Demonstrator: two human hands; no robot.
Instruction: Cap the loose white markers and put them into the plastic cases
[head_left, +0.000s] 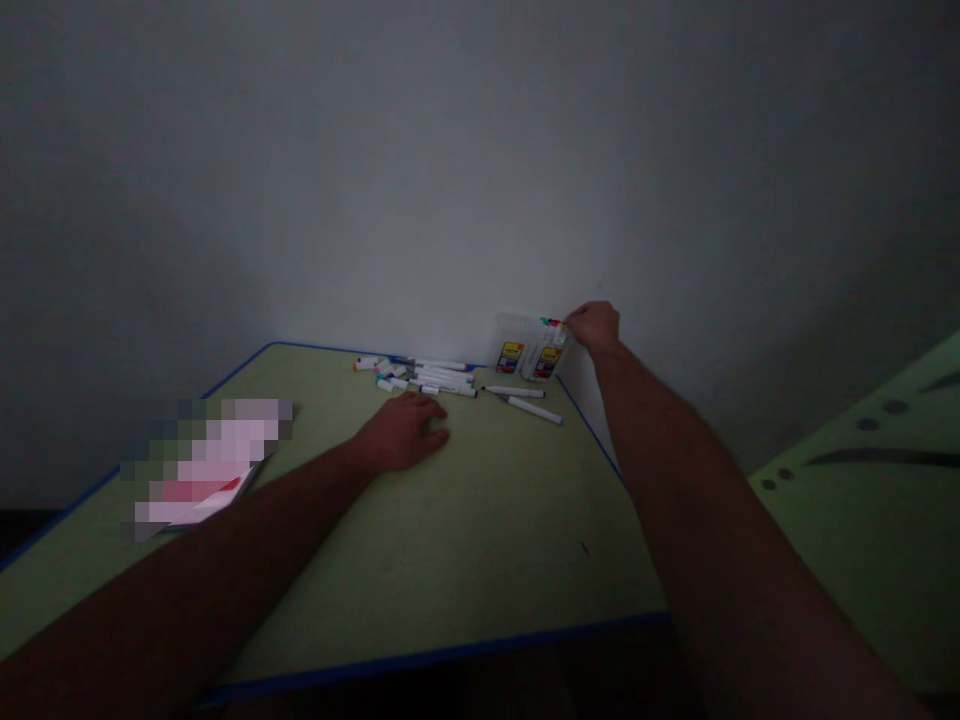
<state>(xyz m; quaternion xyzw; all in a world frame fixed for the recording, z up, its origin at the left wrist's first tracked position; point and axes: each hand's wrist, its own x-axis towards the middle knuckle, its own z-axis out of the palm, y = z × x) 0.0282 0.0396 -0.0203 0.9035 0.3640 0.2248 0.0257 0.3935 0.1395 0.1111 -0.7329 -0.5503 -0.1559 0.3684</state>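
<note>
My left hand [405, 430] lies palm down on the green table [465, 520], fingers loosely curled, just in front of a scatter of several white markers [435, 376] with coloured caps. My right hand [594, 326] reaches to the far right corner and pinches the top of a clear plastic marker case [544, 352] that stands upright with markers in it. A second clear case [510, 345] stands just left of it. Two more markers [525, 398] lie apart on the table near the cases.
A white wall rises right behind the table's far edge. A blurred pink and white paper item [202, 460] lies at the table's left. Another green table [862, 480] stands to the right, across a gap. The table has a blue rim.
</note>
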